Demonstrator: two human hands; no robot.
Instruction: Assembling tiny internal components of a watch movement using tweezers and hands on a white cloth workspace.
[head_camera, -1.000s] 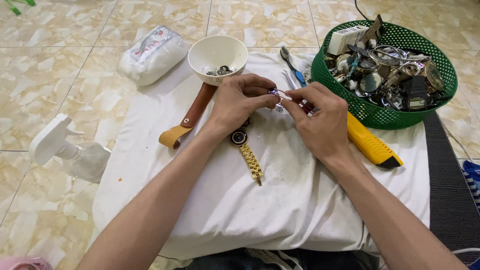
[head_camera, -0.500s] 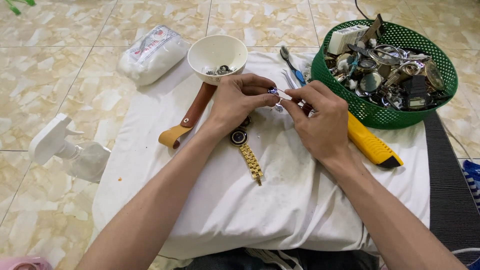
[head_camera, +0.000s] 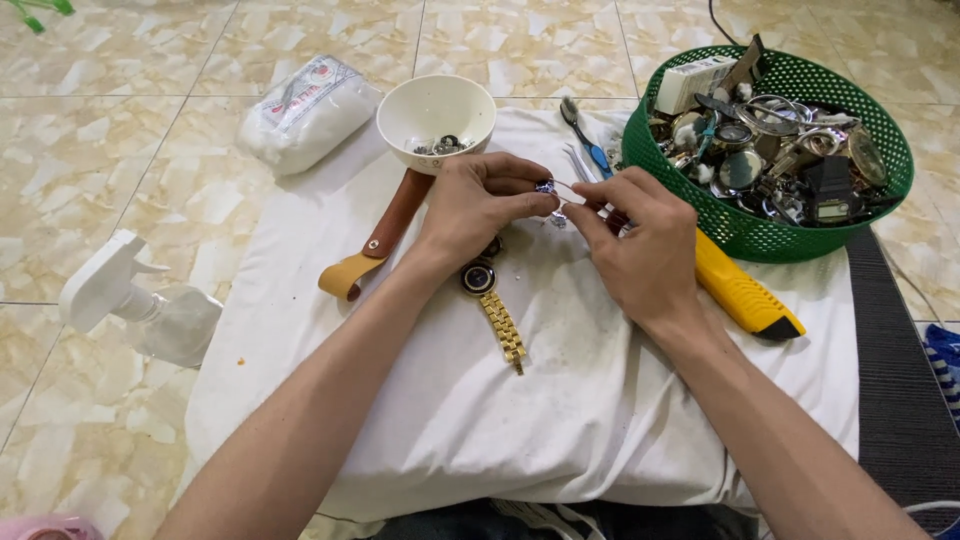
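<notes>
While both hands meet over the white cloth, left hand fingers pinch a small metal part, right hand fingers closed on a thin tool — best kept low, steady — gold watch below.

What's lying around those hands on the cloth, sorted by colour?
White: 1 bowl
Green: 1 basket
Yellow: 1 utility knife
Gold: 1 watch
Brown: 1 leather strap
Blue-handled: 1 pliers
Total: 6

small metal part — pinched between fingers
</notes>
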